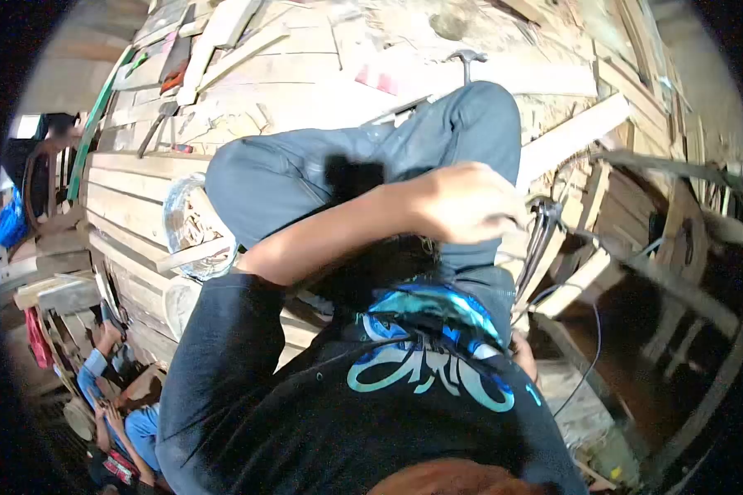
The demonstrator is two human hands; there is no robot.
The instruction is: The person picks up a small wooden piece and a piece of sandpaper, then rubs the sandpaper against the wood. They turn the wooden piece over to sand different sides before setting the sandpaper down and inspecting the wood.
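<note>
My left hand [466, 202] reaches across my lap to the right, its fingers curled together; what is in them, if anything, is too blurred to make out. Just beyond the fingertips stands a dark metal tool with two long handles, like pincers [541, 239], close to the hand. At the right side of my black shirt, a small part of what seems to be my right hand [524, 359] shows; its fingers are hidden. A claw hammer [467, 59] lies past my bent knee.
Left of my knee stands a round container [177, 219] holding small brownish pieces. Wooden boards [582, 136] and a thin cable [596, 351] lie on the right. A long green strip [99, 124] stands at the left. Another person [115, 412] sits at the lower left.
</note>
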